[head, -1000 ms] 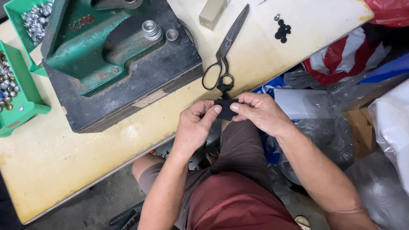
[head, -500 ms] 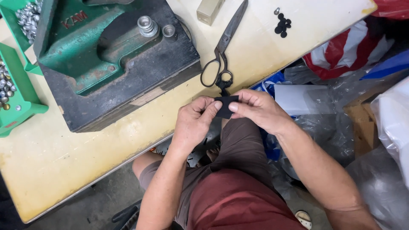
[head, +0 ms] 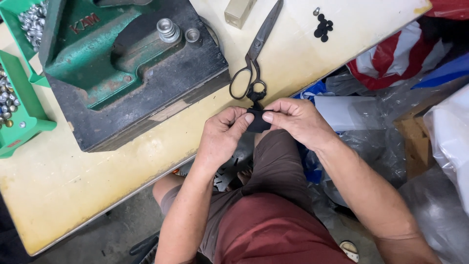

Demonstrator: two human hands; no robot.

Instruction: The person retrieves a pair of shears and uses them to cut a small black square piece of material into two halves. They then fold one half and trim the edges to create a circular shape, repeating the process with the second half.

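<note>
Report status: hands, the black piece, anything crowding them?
Left hand and right hand both pinching small black strap piece at table edge. Scissors lie just beyond the fingertips, handles nearest. Green press off to the left, apart.

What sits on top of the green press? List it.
On the green press stand a ribbed metal die and a small metal ring. Its upper part is cut off by the frame.

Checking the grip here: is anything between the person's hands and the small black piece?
Nothing visible. The left hand and right hand both pinch the black piece directly, just off the table edge, below the scissors.
</note>
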